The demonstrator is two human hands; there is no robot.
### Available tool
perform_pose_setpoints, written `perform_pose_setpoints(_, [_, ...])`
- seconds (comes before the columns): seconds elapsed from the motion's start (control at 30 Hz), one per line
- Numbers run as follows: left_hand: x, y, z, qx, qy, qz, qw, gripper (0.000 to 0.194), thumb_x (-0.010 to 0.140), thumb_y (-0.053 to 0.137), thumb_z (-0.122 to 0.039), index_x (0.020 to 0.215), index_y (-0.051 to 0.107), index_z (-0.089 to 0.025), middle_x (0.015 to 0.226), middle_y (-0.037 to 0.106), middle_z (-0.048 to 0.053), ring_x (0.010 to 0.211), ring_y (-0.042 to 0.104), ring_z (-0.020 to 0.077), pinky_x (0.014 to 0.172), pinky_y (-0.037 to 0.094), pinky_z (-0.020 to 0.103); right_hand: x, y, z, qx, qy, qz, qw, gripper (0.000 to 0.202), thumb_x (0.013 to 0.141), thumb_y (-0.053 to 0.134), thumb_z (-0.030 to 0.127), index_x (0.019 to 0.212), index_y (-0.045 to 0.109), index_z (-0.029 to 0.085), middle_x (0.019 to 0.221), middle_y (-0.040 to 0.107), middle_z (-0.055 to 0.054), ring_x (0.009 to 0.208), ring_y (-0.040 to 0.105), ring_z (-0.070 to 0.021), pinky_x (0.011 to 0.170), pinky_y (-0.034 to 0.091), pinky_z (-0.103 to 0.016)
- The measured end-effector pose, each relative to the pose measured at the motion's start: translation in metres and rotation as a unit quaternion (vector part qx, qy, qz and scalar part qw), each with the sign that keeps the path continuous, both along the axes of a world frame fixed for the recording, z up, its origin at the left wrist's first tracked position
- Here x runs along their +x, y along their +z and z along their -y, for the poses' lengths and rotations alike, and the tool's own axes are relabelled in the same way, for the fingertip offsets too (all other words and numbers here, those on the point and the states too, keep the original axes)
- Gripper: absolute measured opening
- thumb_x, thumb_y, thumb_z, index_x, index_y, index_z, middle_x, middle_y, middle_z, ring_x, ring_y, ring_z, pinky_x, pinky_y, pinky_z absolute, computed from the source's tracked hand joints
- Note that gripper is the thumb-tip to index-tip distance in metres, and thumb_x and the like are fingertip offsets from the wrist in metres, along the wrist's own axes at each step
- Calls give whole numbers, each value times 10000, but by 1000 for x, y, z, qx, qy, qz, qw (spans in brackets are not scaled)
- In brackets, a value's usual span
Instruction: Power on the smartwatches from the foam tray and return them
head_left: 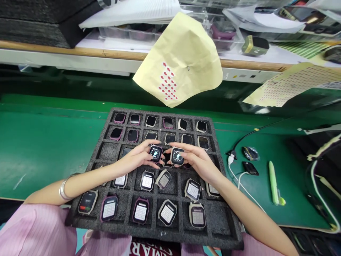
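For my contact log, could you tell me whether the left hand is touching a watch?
Touching: the head view shows the left hand with fingers wrapped around the purple-cased watch.

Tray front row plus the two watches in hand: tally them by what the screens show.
White list screen, front row of tray: 4
Dark screen with red and green bars, front row: 1
Lit dial, held: 2, left-hand watch and right-hand watch
Total: 7

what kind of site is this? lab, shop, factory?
Most likely an electronics factory line. A black foam tray holds rows of smartwatch bodies, the left hand and right hand each hold a lit smartwatch body, and the bench is a green mat.
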State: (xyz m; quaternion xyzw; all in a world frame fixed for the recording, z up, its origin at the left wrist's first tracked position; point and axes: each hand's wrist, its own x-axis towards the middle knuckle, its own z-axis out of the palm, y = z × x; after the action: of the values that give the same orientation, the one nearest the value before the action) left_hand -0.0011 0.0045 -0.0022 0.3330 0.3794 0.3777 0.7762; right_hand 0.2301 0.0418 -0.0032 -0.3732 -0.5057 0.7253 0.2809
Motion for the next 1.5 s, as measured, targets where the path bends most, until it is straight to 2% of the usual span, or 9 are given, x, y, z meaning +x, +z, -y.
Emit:
perform_pose_setpoints(0.3, [-2, -4, 2, 62, -14, -16, 998, 377, 778, 535, -87, 1135, 490, -200, 963, 646, 55, 904, 663, 194, 795, 579, 383, -2, 6, 5, 24, 18, -4, 1000, 357, 840, 667, 230, 1196, 645, 253, 1132, 697, -55, 905, 699, -213, 782, 585, -368])
perform_pose_setpoints(0.6, [0, -2, 1, 105, -9, -66, 992, 249, 852, 623, -227, 1059, 495, -176, 908, 632, 40, 851, 674, 187, 653, 612, 301, -2, 5, 6, 28, 26, -6, 999, 378, 870, 637, 247, 1245, 604, 277, 1161, 684, -48, 922, 696, -214, 793, 588, -371])
perform_pose_setpoints(0.9, [0, -1, 1, 100, -4, -53, 994, 239, 841, 612, -218, 1047, 500, -170, 923, 667, 71, 856, 688, 205, 673, 606, 338, 2, -1, 4, 3, 51, -51, 997, 641, 919, 602, 276, 1476, 286, 276, 1356, 548, -116, 1107, 618, -230, 912, 521, -388])
perform_pose_setpoints(1.03, [-6, 2, 1, 124, -12, -60, 990, 419, 770, 671, -142, 1136, 472, -187, 987, 648, 75, 917, 680, 211, 755, 595, 362, 2, 1, 4, -12, 56, -63, 996, 661, 899, 635, 266, 1468, 300, 281, 1296, 596, -117, 1070, 636, -234, 869, 545, -402])
perform_pose_setpoints(1.13, [-28, 9, 2, 155, -21, -128, 979, 552, 719, 728, -136, 1196, 456, -196, 1050, 641, 87, 991, 669, 233, 812, 577, 366, 2, 3, 2, -13, 50, -65, 997, 582, 864, 682, 281, 1391, 438, 239, 1171, 665, -120, 935, 676, -226, 763, 575, -369])
perform_pose_setpoints(1.2, [-54, 12, 4, 192, 10, -228, 954, 543, 732, 737, -207, 1205, 472, -188, 1060, 648, 96, 943, 684, 233, 786, 578, 352, 2, 3, 0, -4, 38, -64, 997, 463, 848, 700, 309, 1277, 557, 211, 1084, 695, -110, 833, 685, -213, 704, 572, -341])
perform_pose_setpoints(1.3, [-98, 11, 11, 260, 72, -446, 854, 519, 733, 739, -337, 1184, 529, -187, 1101, 638, 90, 805, 671, 196, 735, 570, 333, 2, 2, -2, -3, 29, -61, 998, 346, 870, 671, 349, 1183, 622, 209, 1041, 702, -103, 798, 679, -207, 646, 547, -308])
perform_pose_setpoints(1.4, [-133, 9, 19, 299, -23, -561, 772, 472, 769, 686, -410, 1174, 563, -200, 1157, 609, 91, 942, 619, 240, 813, 539, 375, 0, 2, -3, -17, 39, -64, 997, 332, 908, 621, 344, 1210, 609, 206, 1046, 702, -117, 813, 670, -202, 626, 519, -286])
perform_pose_setpoints(1.5, [-141, 11, 24, 358, -96, -596, 713, 588, 762, 690, -462, 1263, 517, -207, 1246, 546, 114, 1153, 500, 297, 962, 452, 445, -3, 3, -2, -22, 44, -64, 997, 341, 921, 605, 334, 1232, 596, 193, 1017, 710, -121, 821, 668, -198, 618, 498, -267])
